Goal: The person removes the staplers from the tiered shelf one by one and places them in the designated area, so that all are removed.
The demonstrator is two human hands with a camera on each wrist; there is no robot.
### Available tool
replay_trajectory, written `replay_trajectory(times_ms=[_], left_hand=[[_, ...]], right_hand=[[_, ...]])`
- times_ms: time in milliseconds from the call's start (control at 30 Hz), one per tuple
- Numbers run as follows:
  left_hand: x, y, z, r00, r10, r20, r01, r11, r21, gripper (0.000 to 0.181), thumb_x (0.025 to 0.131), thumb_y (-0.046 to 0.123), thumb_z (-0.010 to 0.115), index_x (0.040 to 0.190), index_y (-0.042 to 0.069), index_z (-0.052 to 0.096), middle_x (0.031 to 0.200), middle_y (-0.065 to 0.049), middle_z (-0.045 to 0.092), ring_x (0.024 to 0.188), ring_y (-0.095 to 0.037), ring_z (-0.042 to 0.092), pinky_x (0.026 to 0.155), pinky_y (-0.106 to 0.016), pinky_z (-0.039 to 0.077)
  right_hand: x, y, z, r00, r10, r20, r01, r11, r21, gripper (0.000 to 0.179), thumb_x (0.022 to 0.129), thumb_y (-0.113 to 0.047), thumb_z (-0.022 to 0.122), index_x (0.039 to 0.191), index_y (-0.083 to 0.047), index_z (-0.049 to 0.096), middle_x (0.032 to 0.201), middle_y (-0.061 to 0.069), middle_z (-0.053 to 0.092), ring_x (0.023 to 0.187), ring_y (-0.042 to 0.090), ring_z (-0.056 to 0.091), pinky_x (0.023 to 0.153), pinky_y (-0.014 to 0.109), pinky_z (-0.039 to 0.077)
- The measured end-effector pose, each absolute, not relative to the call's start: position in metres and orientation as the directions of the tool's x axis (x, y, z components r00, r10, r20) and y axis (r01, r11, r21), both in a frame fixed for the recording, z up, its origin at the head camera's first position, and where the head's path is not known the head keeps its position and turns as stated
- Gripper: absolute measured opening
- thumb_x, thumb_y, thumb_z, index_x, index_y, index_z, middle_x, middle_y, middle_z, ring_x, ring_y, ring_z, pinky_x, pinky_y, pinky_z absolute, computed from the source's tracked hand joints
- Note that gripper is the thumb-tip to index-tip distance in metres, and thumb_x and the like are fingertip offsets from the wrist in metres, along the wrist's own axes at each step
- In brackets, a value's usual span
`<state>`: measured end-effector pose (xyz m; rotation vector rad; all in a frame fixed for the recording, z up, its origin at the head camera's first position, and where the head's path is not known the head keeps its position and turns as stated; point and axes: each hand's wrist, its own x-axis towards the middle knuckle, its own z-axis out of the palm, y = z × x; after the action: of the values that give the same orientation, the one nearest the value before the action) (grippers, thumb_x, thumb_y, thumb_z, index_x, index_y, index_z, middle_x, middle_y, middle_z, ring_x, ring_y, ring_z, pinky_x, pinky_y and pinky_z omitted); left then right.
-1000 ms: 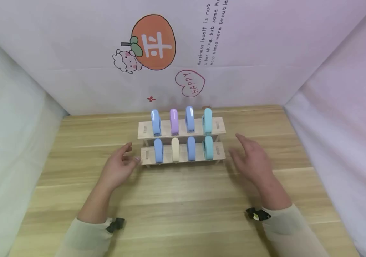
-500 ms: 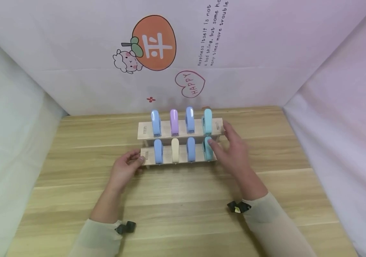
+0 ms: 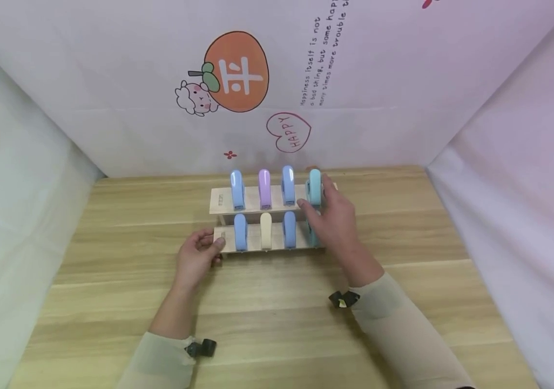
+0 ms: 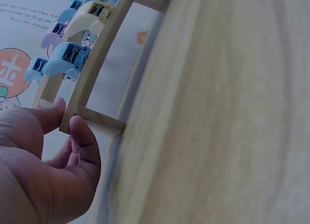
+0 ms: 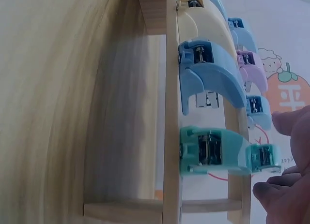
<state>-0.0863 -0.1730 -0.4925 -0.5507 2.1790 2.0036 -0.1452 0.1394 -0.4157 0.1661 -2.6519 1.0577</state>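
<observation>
A two-tier wooden stand (image 3: 252, 233) bears two rows of pastel, arched stapler-like gadgets. My left hand (image 3: 198, 258) pinches the left end of its front shelf, thumb on top and fingers beneath, as the left wrist view also shows. At the right, my right hand (image 3: 333, 220) reaches over the front row, thumb and fingers spread either side of the back teal stapler-like gadget (image 3: 313, 186). In the right wrist view, gaps show between this gadget and the fingertips (image 5: 265, 189). The hand partly hides the front teal gadget (image 5: 213, 151).
A purple gadget (image 3: 264, 189) and two blue ones share the back shelf. In front stand a cream gadget (image 3: 265, 231) and blue ones. Behind the wooden table (image 3: 267, 324) hangs a printed white cloth (image 3: 364, 129); more white cloth flanks both sides.
My right hand has moved left and inward from beside the stand to around the back teal gadget. My left hand has moved right and taken hold of the front shelf's end.
</observation>
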Motion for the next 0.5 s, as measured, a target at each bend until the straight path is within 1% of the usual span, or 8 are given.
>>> replay_trajectory(times_ms=[100, 200, 267, 500], left_hand=[[-0.0858, -0.1705, -0.4937, -0.921, -0.185, -0.344, -0.357, 0.043, 0.933, 0.056, 0.092, 0.023, 0.082, 0.14, 0.008, 0.056, 0.123, -0.014, 0.06, 0.078, -0.017, 0.065, 0.069, -0.028, 0.063], [-0.0856, -0.1695, -0.4933, -0.921, -0.189, -0.342, -0.355, 0.04, 0.934, 0.057, 0.092, 0.022, 0.082, 0.141, 0.009, 0.056, 0.123, -0.015, 0.06, 0.077, -0.017, 0.064, 0.068, -0.027, 0.062], [-0.0858, -0.1691, -0.4932, -0.921, -0.189, -0.341, -0.354, 0.036, 0.935, 0.057, 0.093, 0.022, 0.081, 0.142, 0.008, 0.055, 0.124, -0.015, 0.06, 0.078, -0.017, 0.064, 0.068, -0.027, 0.062], [-0.0864, -0.1678, -0.4979, -0.922, -0.2, -0.33, -0.336, -0.003, 0.942, 0.054, 0.094, 0.02, 0.08, 0.14, 0.008, 0.056, 0.123, -0.014, 0.061, 0.084, -0.018, 0.063, 0.07, -0.026, 0.062]], right_hand=[[-0.1479, 0.1366, -0.4169, -0.958, 0.011, 0.288, -0.191, 0.724, -0.663, 0.072, 0.096, -0.034, 0.076, 0.158, -0.023, 0.043, 0.14, 0.016, 0.064, 0.129, 0.03, 0.061, 0.106, 0.052, 0.052], [-0.1493, 0.1357, -0.4175, -0.958, 0.025, 0.287, -0.18, 0.726, -0.664, 0.071, 0.097, -0.03, 0.075, 0.157, -0.011, 0.043, 0.14, 0.021, 0.062, 0.129, 0.033, 0.06, 0.104, 0.052, 0.052], [-0.1501, 0.1359, -0.4177, -0.957, 0.029, 0.29, -0.179, 0.726, -0.664, 0.069, 0.098, -0.027, 0.074, 0.156, -0.006, 0.043, 0.14, 0.022, 0.062, 0.129, 0.033, 0.06, 0.104, 0.051, 0.053], [-0.1528, 0.139, -0.4186, -0.954, 0.03, 0.3, -0.186, 0.726, -0.662, 0.063, 0.1, -0.027, 0.069, 0.154, -0.003, 0.046, 0.136, 0.024, 0.064, 0.126, 0.034, 0.063, 0.102, 0.052, 0.054]])
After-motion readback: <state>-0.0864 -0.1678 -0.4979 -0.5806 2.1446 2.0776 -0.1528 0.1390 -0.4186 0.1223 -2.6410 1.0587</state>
